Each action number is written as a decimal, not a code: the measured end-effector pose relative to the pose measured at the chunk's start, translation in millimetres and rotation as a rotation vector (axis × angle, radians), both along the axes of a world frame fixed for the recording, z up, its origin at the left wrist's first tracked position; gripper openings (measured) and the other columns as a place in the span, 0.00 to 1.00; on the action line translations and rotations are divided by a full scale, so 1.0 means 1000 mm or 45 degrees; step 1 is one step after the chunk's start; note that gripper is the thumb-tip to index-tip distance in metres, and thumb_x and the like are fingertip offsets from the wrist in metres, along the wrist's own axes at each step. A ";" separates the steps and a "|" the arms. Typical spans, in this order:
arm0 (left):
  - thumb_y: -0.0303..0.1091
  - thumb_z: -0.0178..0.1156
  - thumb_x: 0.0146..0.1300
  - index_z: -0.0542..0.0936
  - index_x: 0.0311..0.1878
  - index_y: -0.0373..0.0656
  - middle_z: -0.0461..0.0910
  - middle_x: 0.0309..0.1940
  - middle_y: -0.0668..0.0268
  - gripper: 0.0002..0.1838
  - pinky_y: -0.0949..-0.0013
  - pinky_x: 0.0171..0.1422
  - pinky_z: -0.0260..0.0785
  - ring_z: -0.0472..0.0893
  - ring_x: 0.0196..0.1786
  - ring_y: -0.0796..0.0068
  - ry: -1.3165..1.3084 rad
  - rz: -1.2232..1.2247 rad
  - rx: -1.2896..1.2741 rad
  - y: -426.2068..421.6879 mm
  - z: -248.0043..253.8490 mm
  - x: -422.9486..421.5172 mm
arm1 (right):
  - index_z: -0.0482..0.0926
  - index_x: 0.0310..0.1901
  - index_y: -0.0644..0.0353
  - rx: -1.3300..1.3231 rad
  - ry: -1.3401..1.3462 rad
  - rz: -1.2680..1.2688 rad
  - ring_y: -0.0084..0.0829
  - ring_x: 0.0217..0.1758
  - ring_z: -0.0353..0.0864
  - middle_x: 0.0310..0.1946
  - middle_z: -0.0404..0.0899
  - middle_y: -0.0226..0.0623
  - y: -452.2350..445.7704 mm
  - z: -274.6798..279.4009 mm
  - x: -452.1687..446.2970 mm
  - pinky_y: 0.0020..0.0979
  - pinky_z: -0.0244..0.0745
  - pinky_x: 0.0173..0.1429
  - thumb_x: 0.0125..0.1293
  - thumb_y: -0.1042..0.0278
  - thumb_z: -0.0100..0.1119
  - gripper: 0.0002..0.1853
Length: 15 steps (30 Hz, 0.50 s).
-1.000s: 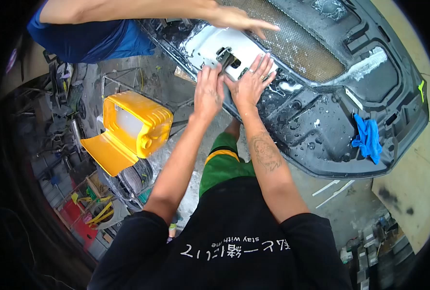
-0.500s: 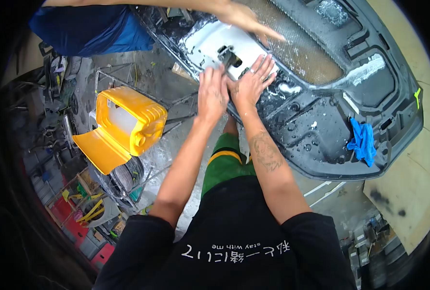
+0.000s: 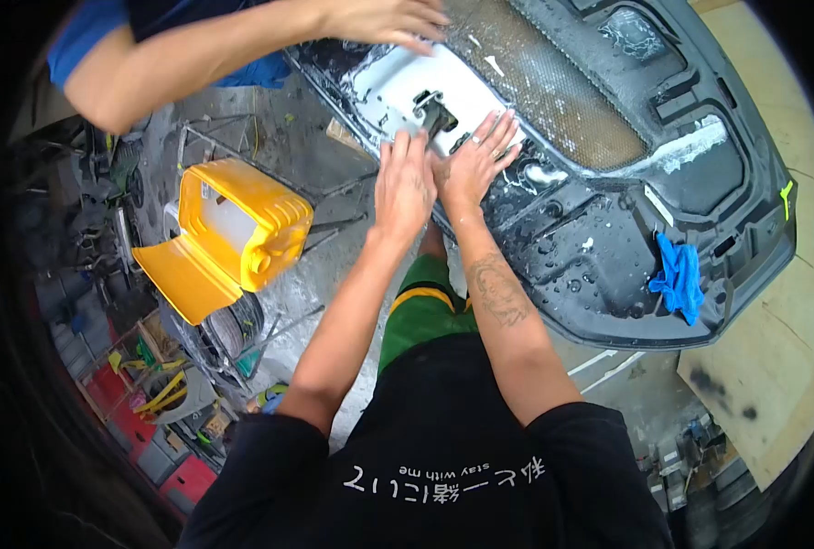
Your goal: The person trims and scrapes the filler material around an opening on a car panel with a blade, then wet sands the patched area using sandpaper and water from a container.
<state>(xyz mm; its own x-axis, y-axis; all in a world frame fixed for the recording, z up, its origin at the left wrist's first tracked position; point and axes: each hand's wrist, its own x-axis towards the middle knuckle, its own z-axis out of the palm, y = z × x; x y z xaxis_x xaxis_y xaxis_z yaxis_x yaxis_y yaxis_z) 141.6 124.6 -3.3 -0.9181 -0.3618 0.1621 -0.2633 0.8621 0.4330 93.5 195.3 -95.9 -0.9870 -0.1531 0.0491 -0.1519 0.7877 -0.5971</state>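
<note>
A large wet black panel, shaped like a car bonnet's underside (image 3: 553, 265), lies before me with foam and water drops on it. Near its left edge a glossy white area (image 3: 384, 82) surrounds a dark opening with a bracket-like part (image 3: 436, 112). My right hand (image 3: 473, 172) rests flat beside that opening, its fingers spread over the white area. Close against it, my left hand (image 3: 404, 190) has its fingers bent and pressed together at the panel's edge. Whatever those fingers hold, if anything, is hidden.
Another person's arm (image 3: 205, 59) reaches across the panel from the upper left. A cut-open yellow jerrycan (image 3: 279, 215) stands left of me near a metal frame. A blue cloth (image 3: 679, 279) lies on the panel's right part. Cluttered parts (image 3: 164, 384) fill the lower left.
The other person's hand has drawn back to the left, and more of their arm shows. My left hand has shifted slightly down; my right hand has stayed nearly in place.
</note>
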 end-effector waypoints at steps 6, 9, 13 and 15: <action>0.21 0.58 0.66 0.80 0.55 0.32 0.76 0.45 0.48 0.14 0.47 0.53 0.72 0.75 0.46 0.40 -0.046 -0.027 0.011 -0.002 0.005 -0.007 | 0.45 0.80 0.74 0.046 0.028 0.009 0.57 0.89 0.32 0.84 0.38 0.60 0.000 -0.011 0.000 0.64 0.26 0.85 0.49 0.31 0.77 0.72; 0.21 0.58 0.66 0.79 0.55 0.32 0.76 0.44 0.48 0.15 0.47 0.54 0.72 0.75 0.46 0.40 -0.087 -0.058 -0.037 -0.002 0.005 -0.001 | 0.46 0.80 0.73 -0.042 -0.100 0.012 0.58 0.88 0.34 0.84 0.39 0.61 0.003 0.001 -0.003 0.64 0.27 0.85 0.50 0.32 0.76 0.71; 0.20 0.58 0.65 0.80 0.53 0.33 0.77 0.45 0.47 0.14 0.48 0.55 0.71 0.76 0.47 0.40 -0.088 -0.089 -0.042 -0.005 0.008 -0.014 | 0.44 0.81 0.73 -0.009 0.078 0.013 0.58 0.88 0.33 0.84 0.38 0.60 0.002 -0.012 0.001 0.66 0.28 0.84 0.50 0.33 0.78 0.72; 0.20 0.58 0.65 0.80 0.53 0.33 0.77 0.45 0.47 0.14 0.48 0.55 0.71 0.76 0.47 0.40 -0.115 -0.129 -0.057 -0.010 0.013 -0.017 | 0.44 0.81 0.73 -0.041 0.014 0.003 0.58 0.88 0.33 0.84 0.38 0.60 0.004 -0.006 -0.004 0.66 0.28 0.84 0.50 0.34 0.78 0.71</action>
<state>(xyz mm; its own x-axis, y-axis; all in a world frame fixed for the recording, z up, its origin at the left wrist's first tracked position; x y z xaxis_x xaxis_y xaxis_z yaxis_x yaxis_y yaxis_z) 124.6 115.0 9.6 -0.9612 -0.2606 0.0906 -0.2100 0.9041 0.3722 90.0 199.1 -101.4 -0.9861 -0.1532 0.0645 -0.1599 0.7676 -0.6206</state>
